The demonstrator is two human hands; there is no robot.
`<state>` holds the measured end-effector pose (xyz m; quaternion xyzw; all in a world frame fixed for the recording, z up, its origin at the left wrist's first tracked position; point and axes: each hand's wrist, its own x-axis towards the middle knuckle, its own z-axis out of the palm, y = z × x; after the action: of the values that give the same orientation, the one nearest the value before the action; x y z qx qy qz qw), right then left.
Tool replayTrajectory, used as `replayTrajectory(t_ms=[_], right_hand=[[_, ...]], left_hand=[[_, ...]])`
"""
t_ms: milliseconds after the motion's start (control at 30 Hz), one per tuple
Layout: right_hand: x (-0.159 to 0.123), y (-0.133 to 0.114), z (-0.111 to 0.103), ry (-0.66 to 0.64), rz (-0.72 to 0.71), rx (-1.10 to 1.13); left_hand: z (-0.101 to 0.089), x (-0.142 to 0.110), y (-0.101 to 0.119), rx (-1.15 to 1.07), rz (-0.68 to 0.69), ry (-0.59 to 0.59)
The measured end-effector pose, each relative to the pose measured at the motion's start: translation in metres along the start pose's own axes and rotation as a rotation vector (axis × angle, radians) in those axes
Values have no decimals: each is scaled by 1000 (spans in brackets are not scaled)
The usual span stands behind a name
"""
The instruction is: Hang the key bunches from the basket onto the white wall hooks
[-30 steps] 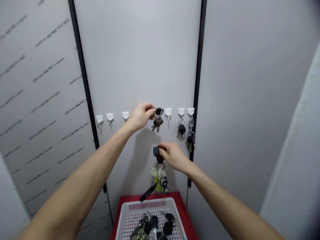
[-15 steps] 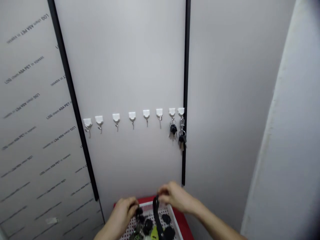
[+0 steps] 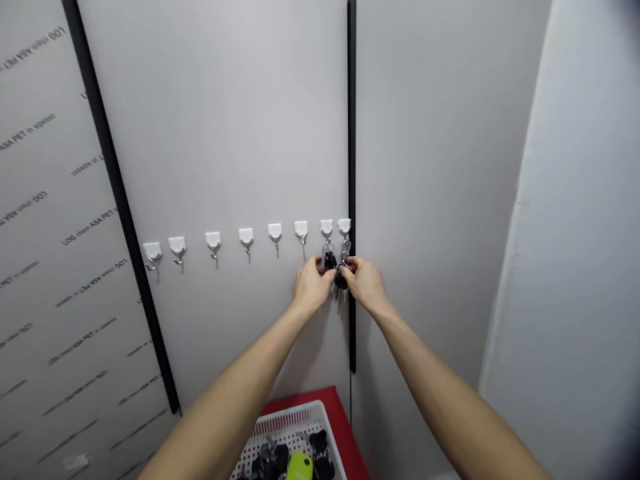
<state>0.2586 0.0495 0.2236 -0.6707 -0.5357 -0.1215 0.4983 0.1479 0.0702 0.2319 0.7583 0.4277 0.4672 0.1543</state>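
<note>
My arms reach up to the right end of a row of 8 white hooks fixed across the pale panel. My left hand has its thumb and fingers drawn in narrow on the left key bunch, black-headed, whose ring sits at the 2nd hook from the right. My right hand pinches the right key bunch, just beside it; the silver clasp above that bunch runs up to the last hook. My fingers hide part of each bunch, so I cannot tell how many keys are in either pinch. The last hook stands close to the black strip edging the panel. Below, a white basket rests on a red surface, and in it lie black-headed keys and a lime-green tag, well apart from my hands. To my left, lettering runs across a printed panel
</note>
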Motion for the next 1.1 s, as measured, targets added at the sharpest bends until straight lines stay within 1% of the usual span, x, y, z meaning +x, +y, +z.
replayTrajectory(t_ms=[100, 167, 233, 300, 400, 467, 533, 600, 667, 767, 900, 1000, 1067, 1100], right_hand=[[8, -4, -2, 22, 10, 162], [16, -11, -12, 77, -9, 220], [23, -21, -23, 112, -66, 243], [27, -31, -34, 114, -141, 248], [23, -42, -42, 75, -238, 222], [16, -44, -40, 26, -265, 192], [7, -41, -34, -36, -263, 179], [0, -36, -27, -94, -247, 180], [-3, -31, -21, -118, -228, 188], [1, -27, -18, -73, -198, 245], [7, -24, -20, -17, -173, 317], [3, -23, -22, -52, -169, 344], [-6, -22, -21, -112, -171, 360], [-13, -21, -20, -153, -178, 359]], left_hand=[[7, 14, 15, 46, 34, 50], [3, 19, 24, 29, 80, 67], [-8, 23, 34, 10, 149, 95], [-22, 26, 43, 28, 204, 109], [-41, 27, 49, 126, 235, 73], [-49, 26, 43, 214, 262, -1], [-52, 24, 33, 288, 282, -122], [-53, 23, 23, 336, 269, -243], [-54, 24, 19, 363, 228, -292], [-57, 29, 27, 375, 180, -257], [-65, 40, 53, 356, 160, -174], [-69, 41, 68, 317, 171, -140], [-69, 34, 65, 290, 188, -160], [-69, 27, 58, 277, 198, -184]])
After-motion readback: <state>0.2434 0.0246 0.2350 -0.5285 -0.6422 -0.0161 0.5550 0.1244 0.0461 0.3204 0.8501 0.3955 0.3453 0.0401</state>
